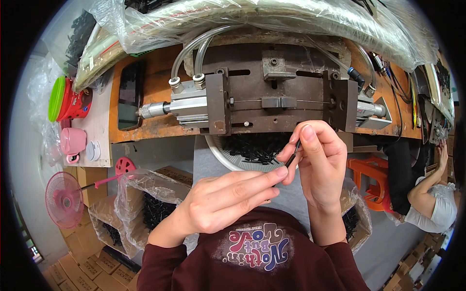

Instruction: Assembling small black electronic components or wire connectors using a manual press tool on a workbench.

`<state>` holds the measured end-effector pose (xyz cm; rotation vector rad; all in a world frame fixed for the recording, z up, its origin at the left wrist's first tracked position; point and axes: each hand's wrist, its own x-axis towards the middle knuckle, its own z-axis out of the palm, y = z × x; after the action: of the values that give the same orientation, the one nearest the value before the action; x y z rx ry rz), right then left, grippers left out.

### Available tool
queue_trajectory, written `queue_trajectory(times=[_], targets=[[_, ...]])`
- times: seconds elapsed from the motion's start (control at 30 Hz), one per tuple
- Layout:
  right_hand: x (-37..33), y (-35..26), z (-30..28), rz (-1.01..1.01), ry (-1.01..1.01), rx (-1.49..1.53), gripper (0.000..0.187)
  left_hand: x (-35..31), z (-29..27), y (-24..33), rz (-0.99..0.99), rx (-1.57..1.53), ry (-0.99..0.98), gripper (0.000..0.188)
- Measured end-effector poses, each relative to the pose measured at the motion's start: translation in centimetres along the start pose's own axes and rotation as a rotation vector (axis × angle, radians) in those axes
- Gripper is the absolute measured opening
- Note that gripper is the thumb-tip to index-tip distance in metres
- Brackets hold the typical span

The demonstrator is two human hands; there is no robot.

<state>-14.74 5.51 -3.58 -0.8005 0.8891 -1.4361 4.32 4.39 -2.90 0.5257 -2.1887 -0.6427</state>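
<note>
Right hand (318, 157) and left hand (221, 201) grip a black rod (291, 160), its long axis slanting up and right.

Big fancy lettering (258, 247) in reddish pink, blue and purple runs in stacked lines across the front of the person's maroon shirt (204, 266). A line of small pale letters (255, 227) sits along the print's edge nearest the desk (155, 87). The cardboard boxes (92, 266) carry dark printed marks, too small to read.

Maroon shirt (262, 280) (colourful lettering (259, 247)), plain sleeves (162, 266).
</note>
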Motion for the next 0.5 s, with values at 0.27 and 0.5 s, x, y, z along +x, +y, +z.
queue_trajectory(times=[0.27, 0.5], targets=[[-0.54, -0.27, 0.18, -0.055, -0.053, -0.007, 0.017, 0.14, -0.33, 0.19, -0.047, -0.04, -0.021, 0.028], [-0.65, -0.32, 0.01, -0.036, -0.071, 0.021, 0.016, -0.04, -0.19, 0.12, -0.056, -0.074, -0.019, 0.028]])
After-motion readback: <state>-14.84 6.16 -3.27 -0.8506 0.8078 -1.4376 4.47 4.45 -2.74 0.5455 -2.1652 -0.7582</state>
